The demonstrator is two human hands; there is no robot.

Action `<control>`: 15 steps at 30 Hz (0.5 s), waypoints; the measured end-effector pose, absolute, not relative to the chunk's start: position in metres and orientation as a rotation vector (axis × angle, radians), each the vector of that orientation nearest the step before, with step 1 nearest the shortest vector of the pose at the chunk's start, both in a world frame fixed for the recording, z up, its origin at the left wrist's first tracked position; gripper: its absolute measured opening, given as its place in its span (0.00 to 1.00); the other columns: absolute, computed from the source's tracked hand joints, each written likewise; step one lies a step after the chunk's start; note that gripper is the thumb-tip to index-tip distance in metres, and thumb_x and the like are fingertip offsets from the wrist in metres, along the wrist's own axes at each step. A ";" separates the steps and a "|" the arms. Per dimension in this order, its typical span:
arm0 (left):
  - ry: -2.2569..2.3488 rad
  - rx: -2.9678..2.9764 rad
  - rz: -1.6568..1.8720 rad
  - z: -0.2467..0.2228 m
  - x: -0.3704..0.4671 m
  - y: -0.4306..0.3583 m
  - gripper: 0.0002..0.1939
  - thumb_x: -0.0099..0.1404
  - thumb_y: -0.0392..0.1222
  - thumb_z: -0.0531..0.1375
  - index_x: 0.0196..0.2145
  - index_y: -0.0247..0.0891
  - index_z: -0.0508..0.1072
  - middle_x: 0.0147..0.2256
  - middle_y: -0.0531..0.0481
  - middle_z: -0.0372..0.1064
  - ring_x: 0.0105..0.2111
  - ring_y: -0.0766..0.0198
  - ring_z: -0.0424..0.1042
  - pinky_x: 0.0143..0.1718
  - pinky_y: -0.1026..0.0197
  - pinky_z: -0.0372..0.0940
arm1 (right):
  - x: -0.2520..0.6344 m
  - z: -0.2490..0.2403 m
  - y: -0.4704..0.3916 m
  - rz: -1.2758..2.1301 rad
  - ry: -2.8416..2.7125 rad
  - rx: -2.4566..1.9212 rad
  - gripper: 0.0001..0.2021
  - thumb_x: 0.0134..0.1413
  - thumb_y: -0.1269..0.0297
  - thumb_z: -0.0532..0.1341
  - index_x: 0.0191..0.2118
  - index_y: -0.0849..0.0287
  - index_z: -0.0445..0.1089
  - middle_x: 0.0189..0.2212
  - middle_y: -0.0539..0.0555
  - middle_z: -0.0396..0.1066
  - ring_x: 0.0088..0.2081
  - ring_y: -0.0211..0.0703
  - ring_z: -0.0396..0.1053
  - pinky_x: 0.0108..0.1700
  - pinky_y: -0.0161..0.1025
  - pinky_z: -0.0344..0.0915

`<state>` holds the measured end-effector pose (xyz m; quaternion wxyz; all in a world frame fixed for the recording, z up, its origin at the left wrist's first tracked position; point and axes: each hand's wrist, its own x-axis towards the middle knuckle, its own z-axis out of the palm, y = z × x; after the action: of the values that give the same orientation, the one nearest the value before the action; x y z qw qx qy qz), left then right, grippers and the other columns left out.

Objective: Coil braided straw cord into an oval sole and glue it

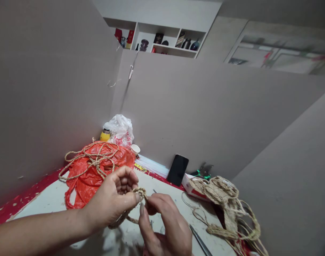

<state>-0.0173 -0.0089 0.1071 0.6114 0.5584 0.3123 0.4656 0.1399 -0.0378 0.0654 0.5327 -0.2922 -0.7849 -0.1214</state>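
Left hand [113, 201]: thumb and fingers pinch the braided cord [140, 192], probably to steady its end. Right hand [166, 224]: fingertips close at the same end, pinch unclear. Cord hangs above worktop [165, 202]; tweezers [200, 241] lie beside right hand, presumably for easy reach.

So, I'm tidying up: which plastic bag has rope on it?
The red plastic bag, with braided tan rope looped over it; the white plastic bag has none.
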 end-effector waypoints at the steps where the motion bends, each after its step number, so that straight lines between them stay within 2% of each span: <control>1: 0.726 1.277 1.092 0.108 -0.017 -0.009 0.11 0.49 0.32 0.62 0.30 0.38 0.63 0.26 0.58 0.61 0.28 0.70 0.60 0.30 0.66 0.58 | 0.139 0.064 -0.038 -0.261 -1.863 -0.681 0.18 0.49 0.84 0.58 0.47 0.68 0.64 0.32 0.59 0.68 0.33 0.43 0.67 0.32 0.38 0.70; 4: 0.733 1.237 1.144 0.111 -0.017 -0.011 0.11 0.48 0.33 0.62 0.29 0.38 0.64 0.25 0.58 0.61 0.27 0.70 0.60 0.29 0.67 0.58 | 0.136 0.061 -0.040 -0.189 -1.809 -0.667 0.20 0.49 0.84 0.58 0.50 0.66 0.65 0.35 0.59 0.71 0.34 0.42 0.70 0.33 0.37 0.71; 8: 0.735 1.208 1.172 0.111 -0.016 -0.013 0.11 0.49 0.34 0.63 0.29 0.38 0.64 0.25 0.58 0.63 0.28 0.70 0.62 0.30 0.67 0.60 | 0.133 0.058 -0.044 0.038 -1.686 -0.808 0.18 0.53 0.82 0.58 0.48 0.56 0.68 0.34 0.53 0.74 0.32 0.38 0.72 0.32 0.33 0.71; 11: 0.736 1.196 1.168 0.109 -0.015 -0.013 0.11 0.50 0.35 0.64 0.29 0.38 0.64 0.25 0.58 0.63 0.27 0.70 0.63 0.29 0.67 0.61 | 0.128 0.056 -0.046 0.295 -1.570 -0.904 0.14 0.54 0.77 0.60 0.44 0.53 0.71 0.31 0.51 0.75 0.29 0.38 0.74 0.32 0.33 0.72; 15: 0.733 1.199 1.171 0.105 -0.015 -0.011 0.11 0.50 0.34 0.63 0.29 0.38 0.64 0.25 0.58 0.62 0.27 0.70 0.63 0.28 0.68 0.61 | 0.120 0.053 -0.047 0.539 -1.346 -0.978 0.04 0.54 0.68 0.64 0.37 0.57 0.74 0.26 0.51 0.75 0.26 0.39 0.73 0.29 0.33 0.71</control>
<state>-0.0149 -0.0110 0.1048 0.6101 0.5195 0.3176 0.5070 0.1204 -0.0473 0.0533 0.6416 -0.4289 -0.5904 0.2364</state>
